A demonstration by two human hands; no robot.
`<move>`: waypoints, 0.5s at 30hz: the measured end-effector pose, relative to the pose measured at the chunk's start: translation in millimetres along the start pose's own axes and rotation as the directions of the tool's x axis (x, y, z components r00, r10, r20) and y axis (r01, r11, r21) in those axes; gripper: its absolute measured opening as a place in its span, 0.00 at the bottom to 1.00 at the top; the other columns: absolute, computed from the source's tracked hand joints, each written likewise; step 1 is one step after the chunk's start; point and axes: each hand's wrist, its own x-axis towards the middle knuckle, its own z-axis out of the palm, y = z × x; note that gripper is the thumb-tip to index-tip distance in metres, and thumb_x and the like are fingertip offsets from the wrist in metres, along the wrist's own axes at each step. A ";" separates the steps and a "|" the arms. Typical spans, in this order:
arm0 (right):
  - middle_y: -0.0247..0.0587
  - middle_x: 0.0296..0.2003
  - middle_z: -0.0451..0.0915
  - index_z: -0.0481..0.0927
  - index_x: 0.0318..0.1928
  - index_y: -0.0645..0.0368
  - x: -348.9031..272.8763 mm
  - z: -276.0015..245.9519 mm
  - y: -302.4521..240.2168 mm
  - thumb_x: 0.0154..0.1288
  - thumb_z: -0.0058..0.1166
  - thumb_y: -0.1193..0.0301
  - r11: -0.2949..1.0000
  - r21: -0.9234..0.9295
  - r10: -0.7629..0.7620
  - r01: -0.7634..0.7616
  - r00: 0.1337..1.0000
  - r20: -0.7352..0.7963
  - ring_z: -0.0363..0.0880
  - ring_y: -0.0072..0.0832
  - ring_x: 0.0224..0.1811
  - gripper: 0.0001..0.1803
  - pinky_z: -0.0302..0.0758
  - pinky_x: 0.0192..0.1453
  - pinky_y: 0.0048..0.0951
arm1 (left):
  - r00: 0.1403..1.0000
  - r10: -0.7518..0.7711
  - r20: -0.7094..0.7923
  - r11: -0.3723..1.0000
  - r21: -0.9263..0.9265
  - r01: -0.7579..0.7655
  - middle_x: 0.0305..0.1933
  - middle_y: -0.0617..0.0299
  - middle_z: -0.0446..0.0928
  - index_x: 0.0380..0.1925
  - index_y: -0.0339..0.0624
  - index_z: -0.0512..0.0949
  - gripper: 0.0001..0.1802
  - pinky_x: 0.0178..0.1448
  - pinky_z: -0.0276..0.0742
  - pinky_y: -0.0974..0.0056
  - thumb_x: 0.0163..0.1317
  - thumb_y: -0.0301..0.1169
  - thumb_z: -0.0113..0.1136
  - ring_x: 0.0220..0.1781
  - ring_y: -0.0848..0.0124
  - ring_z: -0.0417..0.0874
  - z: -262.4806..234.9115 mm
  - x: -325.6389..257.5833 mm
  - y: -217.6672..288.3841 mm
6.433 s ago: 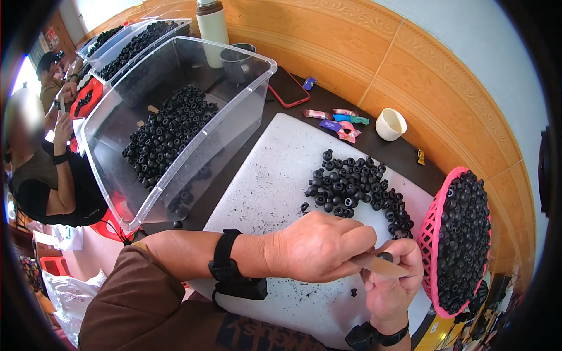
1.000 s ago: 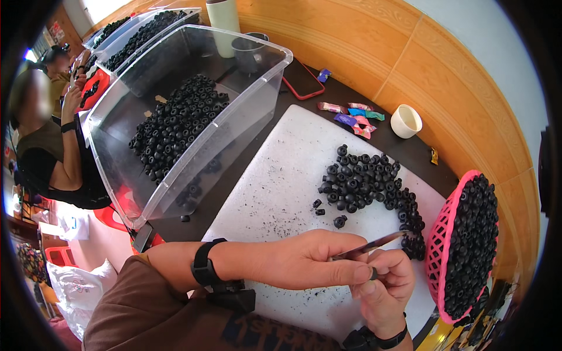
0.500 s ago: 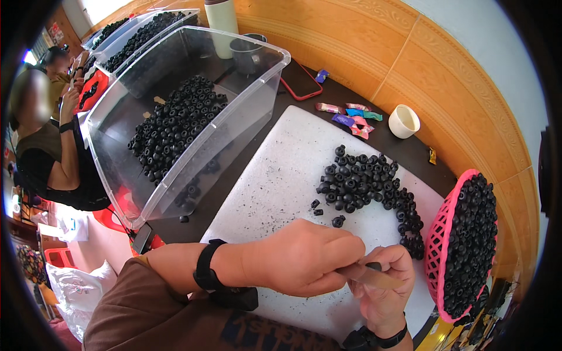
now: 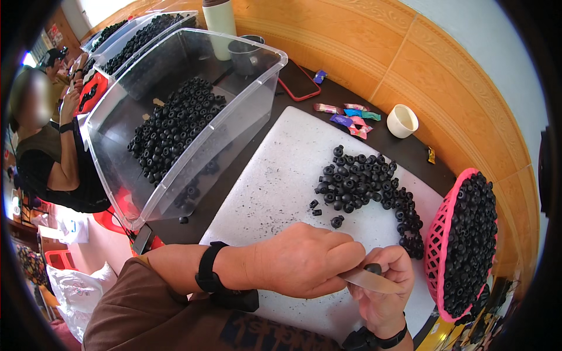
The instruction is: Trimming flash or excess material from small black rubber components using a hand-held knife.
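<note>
My left hand (image 4: 307, 257) is closed round a knife (image 4: 374, 282), whose flat, pale blade sticks out toward the right and whose handle is hidden in the fist. My right hand (image 4: 386, 286) pinches a small black rubber-like piece (image 4: 373, 268) between thumb and fingers, just above the blade. Whether the edge touches the piece I cannot make out. Both hands are over the near part of a white board (image 4: 257, 187) specked with black crumbs. Farther up the board lies a heap of similar small black ring-like pieces (image 4: 357, 181), trailing off toward the right.
A pink basket (image 4: 433, 251) full of black pieces stands at the right. At the left is a clear plastic bin (image 4: 234, 140) with more of them. Behind the board lie a red-edged phone (image 4: 300, 82), wrapped sweets (image 4: 351, 120) and a white cup (image 4: 403, 121). A co-worker (image 4: 52, 146) sits far left.
The knife blade has tipped slightly, and more of its flat side shows beneath the black piece. The piece shows more rounded in my right fingers. Both hands have stayed nearly in place.
</note>
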 end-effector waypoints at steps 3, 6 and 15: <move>0.38 0.27 0.71 0.65 0.35 0.60 2.1 7.6 0.7 0.51 0.62 0.71 0.998 -0.056 -0.006 0.001 0.996 -0.084 0.70 0.20 0.19 0.18 0.66 0.19 0.18 | 1.000 -0.008 0.000 1.000 -0.006 0.008 0.21 0.61 0.69 0.29 0.39 0.71 0.10 0.20 0.67 0.61 0.47 0.28 0.60 0.20 0.61 0.73 -0.3 -1.1 1.3; 0.38 0.27 0.71 0.65 0.35 0.60 1.9 7.9 1.7 0.51 0.62 0.71 0.999 -0.038 0.001 -0.004 0.997 -0.079 0.70 0.20 0.19 0.18 0.66 0.18 0.18 | 0.999 -0.027 -0.020 1.000 -0.003 0.027 0.21 0.60 0.69 0.30 0.39 0.70 0.11 0.20 0.67 0.61 0.48 0.28 0.60 0.20 0.61 0.74 2.1 -2.3 0.5; 0.44 0.36 0.73 0.66 0.41 0.66 -5.9 1.2 -0.8 0.58 0.53 0.77 0.996 0.085 0.031 -0.035 0.998 0.058 0.73 0.23 0.38 0.12 0.69 0.45 0.22 | 0.999 0.015 -0.032 1.000 0.017 -0.014 0.22 0.61 0.69 0.30 0.39 0.70 0.11 0.21 0.68 0.62 0.47 0.28 0.61 0.20 0.61 0.74 2.0 -3.2 3.6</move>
